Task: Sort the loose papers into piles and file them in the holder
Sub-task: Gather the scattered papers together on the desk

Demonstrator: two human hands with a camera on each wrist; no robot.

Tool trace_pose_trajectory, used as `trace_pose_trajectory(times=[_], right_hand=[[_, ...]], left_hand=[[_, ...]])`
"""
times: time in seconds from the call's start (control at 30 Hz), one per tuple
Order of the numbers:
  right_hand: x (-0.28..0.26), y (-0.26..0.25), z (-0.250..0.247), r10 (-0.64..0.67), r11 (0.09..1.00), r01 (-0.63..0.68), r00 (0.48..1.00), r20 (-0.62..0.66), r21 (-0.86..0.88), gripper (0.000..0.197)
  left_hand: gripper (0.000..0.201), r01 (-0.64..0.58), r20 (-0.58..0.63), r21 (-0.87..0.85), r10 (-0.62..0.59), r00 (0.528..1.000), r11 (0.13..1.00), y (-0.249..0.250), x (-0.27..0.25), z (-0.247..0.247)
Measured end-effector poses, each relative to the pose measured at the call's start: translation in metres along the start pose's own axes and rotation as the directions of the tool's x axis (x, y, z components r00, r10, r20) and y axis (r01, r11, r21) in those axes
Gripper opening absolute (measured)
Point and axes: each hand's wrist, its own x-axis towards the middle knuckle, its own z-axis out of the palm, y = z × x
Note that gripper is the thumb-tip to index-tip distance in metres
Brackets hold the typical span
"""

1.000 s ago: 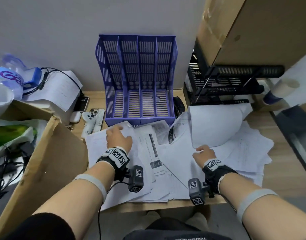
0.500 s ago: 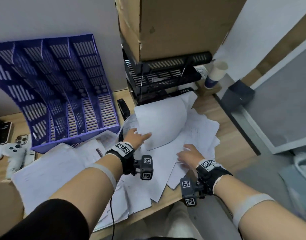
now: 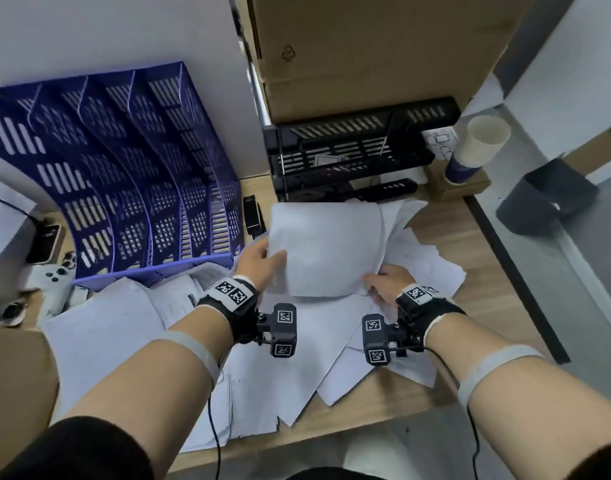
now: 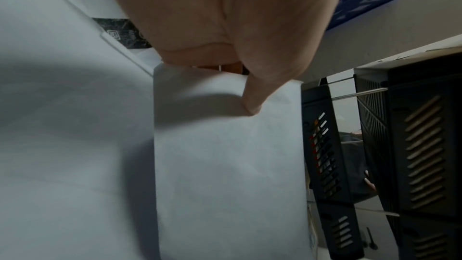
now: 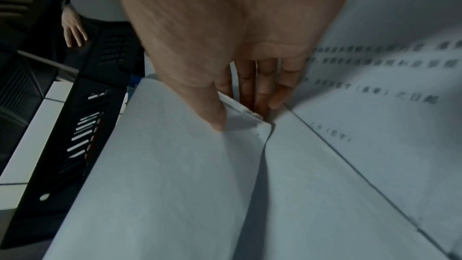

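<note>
Both my hands are on one curled white sheet (image 3: 326, 247) atop the loose papers (image 3: 200, 344) spread over the desk (image 3: 446, 237). My left hand (image 3: 259, 259) pinches its left edge, thumb on top, fingers clamped underneath. My right hand (image 3: 387, 284) pinches its near right corner, thumb above, fingers (image 5: 265, 84) below. The sheet bows upward between them. The blue holder (image 3: 124, 174) stands to the left, its slots showing no papers; a black tray rack (image 3: 352, 147) sits behind.
</note>
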Motion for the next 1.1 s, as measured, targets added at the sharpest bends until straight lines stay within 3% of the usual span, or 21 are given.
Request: trace_pose_trajectory(times=[0.07, 0.17, 0.23, 0.3, 0.37, 0.43, 0.5, 0.57, 0.6, 0.67, 0.73, 0.77, 0.83, 0.97, 1.1], right_hand=[[-0.006, -0.007, -0.001, -0.041, 0.999, 0.041, 0.999, -0.001, -0.018, 0.007], [-0.016, -0.023, -0.004, -0.166, 0.986, 0.165, 0.985, -0.054, -0.019, 0.007], [-0.024, -0.040, -0.007, -0.237, 0.967, 0.246, 0.963, -0.127, 0.062, 0.038], [-0.039, -0.065, -0.013, -0.294, 0.929, 0.328, 0.935, -0.198, 0.170, 0.061], [-0.057, -0.097, -0.020, -0.345, 0.891, 0.388, 0.917, -0.202, 0.237, 0.063], [-0.081, -0.130, -0.023, -0.394, 0.883, 0.422, 0.904, -0.165, 0.205, 0.033], [-0.106, -0.155, -0.021, -0.411, 0.868, 0.421, 0.907, -0.094, 0.263, 0.008], [-0.134, -0.173, -0.017, -0.455, 0.808, 0.402, 0.890, 0.024, 0.431, 0.011], [-0.145, -0.180, -0.016, -0.493, 0.795, 0.426, 0.869, 0.051, 0.432, 0.017], [-0.163, -0.190, -0.015, -0.573, 0.798, 0.558, 0.820, -0.002, 0.227, 0.021], [-0.164, -0.192, -0.014, -0.687, 0.725, 0.666, 0.717, -0.117, -0.174, 0.015], [-0.162, -0.192, -0.011, -0.714, 0.683, 0.634, 0.685, -0.148, -0.361, 0.011], [-0.162, -0.191, 0.001, -0.702, 0.629, 0.554, 0.706, -0.093, -0.545, 0.013], [-0.154, -0.178, 0.053, -0.529, 0.625, 0.560, 0.816, 0.232, -0.544, 0.018], [-0.143, -0.147, 0.130, -0.463, 0.671, 0.551, 0.834, 0.300, -0.497, 0.019]], left_hand=[[0.039, 0.010, -0.081, 0.124, 0.000, 0.997, 0.992, 0.003, 0.002, -0.001], [0.087, 0.030, -0.166, 0.403, 0.040, 0.985, 0.914, 0.012, -0.001, 0.000], [0.105, -0.139, -0.069, 0.509, 0.201, 0.977, 0.849, 0.028, -0.012, 0.008], [0.116, -0.322, 0.137, 0.474, 0.293, 0.946, 0.820, 0.047, -0.030, 0.019], [0.121, -0.440, 0.238, 0.522, 0.371, 0.898, 0.731, 0.060, -0.043, 0.023], [0.113, -0.514, 0.230, 0.641, 0.496, 0.837, 0.570, 0.071, -0.045, 0.019], [0.088, -0.520, 0.181, 0.696, 0.580, 0.794, 0.495, 0.082, -0.041, 0.010], [0.057, -0.540, 0.136, 0.669, 0.630, 0.765, 0.511, 0.094, -0.038, -0.003], [0.047, -0.566, 0.127, 0.640, 0.655, 0.745, 0.520, 0.100, -0.039, -0.013], [0.029, -0.605, 0.114, 0.529, 0.657, 0.745, 0.595, 0.109, -0.046, -0.037], [0.022, -0.610, 0.149, 0.400, 0.609, 0.779, 0.684, 0.116, -0.056, -0.066], [0.020, -0.598, 0.177, 0.366, 0.578, 0.797, 0.713, 0.119, -0.063, -0.081], [0.016, -0.559, 0.226, 0.343, 0.512, 0.829, 0.755, 0.121, -0.075, -0.114], [0.017, -0.466, 0.224, 0.386, 0.409, 0.884, 0.796, 0.105, -0.085, -0.181], [0.014, -0.330, 0.004, 0.605, 0.411, 0.911, 0.725, 0.063, -0.084, -0.239]])
